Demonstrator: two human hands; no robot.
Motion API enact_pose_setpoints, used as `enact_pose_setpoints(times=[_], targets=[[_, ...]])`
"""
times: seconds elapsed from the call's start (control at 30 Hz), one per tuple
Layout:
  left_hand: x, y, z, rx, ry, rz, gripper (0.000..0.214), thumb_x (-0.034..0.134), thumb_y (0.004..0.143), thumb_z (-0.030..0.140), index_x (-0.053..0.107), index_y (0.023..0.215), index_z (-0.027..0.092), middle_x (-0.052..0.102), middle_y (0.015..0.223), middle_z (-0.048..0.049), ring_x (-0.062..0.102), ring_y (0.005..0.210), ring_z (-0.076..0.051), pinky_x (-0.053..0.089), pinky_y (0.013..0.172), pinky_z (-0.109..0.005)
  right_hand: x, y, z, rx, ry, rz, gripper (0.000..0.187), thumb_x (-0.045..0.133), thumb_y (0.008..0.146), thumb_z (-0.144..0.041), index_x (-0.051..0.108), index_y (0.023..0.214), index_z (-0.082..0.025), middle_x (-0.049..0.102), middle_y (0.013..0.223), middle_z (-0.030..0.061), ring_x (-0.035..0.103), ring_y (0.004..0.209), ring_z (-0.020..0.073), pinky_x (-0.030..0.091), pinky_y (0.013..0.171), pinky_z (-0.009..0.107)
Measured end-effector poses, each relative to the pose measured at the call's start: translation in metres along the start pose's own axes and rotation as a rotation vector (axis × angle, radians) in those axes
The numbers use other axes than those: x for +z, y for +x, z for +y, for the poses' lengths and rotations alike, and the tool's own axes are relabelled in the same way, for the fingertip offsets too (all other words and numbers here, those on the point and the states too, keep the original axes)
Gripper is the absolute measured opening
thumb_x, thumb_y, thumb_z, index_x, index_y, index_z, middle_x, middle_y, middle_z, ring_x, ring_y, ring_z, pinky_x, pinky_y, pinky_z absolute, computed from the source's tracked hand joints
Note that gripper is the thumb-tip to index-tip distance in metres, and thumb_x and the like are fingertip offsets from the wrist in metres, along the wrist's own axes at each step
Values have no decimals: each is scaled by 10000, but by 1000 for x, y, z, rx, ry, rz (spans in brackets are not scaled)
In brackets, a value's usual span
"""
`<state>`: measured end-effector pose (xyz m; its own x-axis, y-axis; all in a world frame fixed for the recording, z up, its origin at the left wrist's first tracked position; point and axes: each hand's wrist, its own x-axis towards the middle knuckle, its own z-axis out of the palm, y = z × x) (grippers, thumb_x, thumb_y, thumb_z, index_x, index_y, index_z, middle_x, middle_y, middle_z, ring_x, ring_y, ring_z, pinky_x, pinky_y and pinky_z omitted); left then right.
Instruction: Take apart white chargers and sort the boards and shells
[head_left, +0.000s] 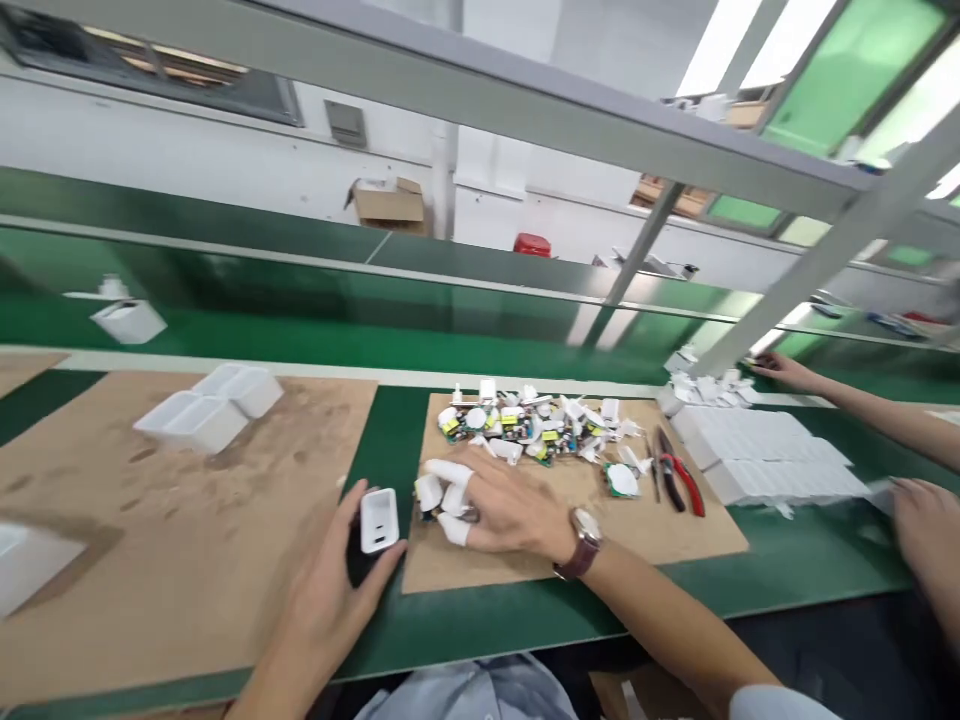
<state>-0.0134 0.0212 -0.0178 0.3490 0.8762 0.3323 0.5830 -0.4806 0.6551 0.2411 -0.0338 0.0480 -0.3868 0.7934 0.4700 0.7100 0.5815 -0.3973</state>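
A hollow white plastic housing (379, 522), with small cutouts at one end, is held upright between the thumb and fingers of my left hand (319, 590). My right hand (510, 505), wearing white finger cots and a wristwatch (586, 535), closes around a small circuit board with white parts (430, 494) at the left edge of the cardboard sheet. The fingers partly cover this board. Just beyond my right hand lies a pile of circuit boards (536, 425) with white plastic pieces and yellow-wrapped components. A single board with a round white pad (622, 480) sits apart to the right.
Red-handled pliers (686, 482) lie beside a slim dark tool (652, 470). White boxes (765, 455) stand in rows at right, near a co-worker's hands (784, 370). More white boxes (202, 420) rest on the left cardboard (247, 520). A metal beam (525, 120) crosses above.
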Motion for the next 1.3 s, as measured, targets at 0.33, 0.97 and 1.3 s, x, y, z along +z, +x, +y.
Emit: enact_pose_setpoints(times=[0.33,0.97,1.3], targets=[[-4,-22,13,200,-91,-42,753,647,994,203,264,1636,294,613,1502,-117,626,1357,-271,549,1147,-466,19,-19,-27,-104,195,308,719,681,888,12,454,1546,-169,644,1359,191,642,1216,289,578,998,478],[-5,-29,15,233,-71,-28,767,588,970,74,280,1646,261,591,1502,-122,524,1435,-263,529,1185,-466,33,-21,-30,-142,104,306,655,666,899,36,499,1511,-126,670,1315,211,676,1163,271,622,921,429],[-2,-30,12,254,-51,-20,781,580,977,69,256,1660,264,607,1491,-124,530,1432,-287,545,1163,-497,35,-25,-25,-164,74,297,710,667,904,31,459,1555,-159,648,1350,207,666,1186,278,619,934,443]])
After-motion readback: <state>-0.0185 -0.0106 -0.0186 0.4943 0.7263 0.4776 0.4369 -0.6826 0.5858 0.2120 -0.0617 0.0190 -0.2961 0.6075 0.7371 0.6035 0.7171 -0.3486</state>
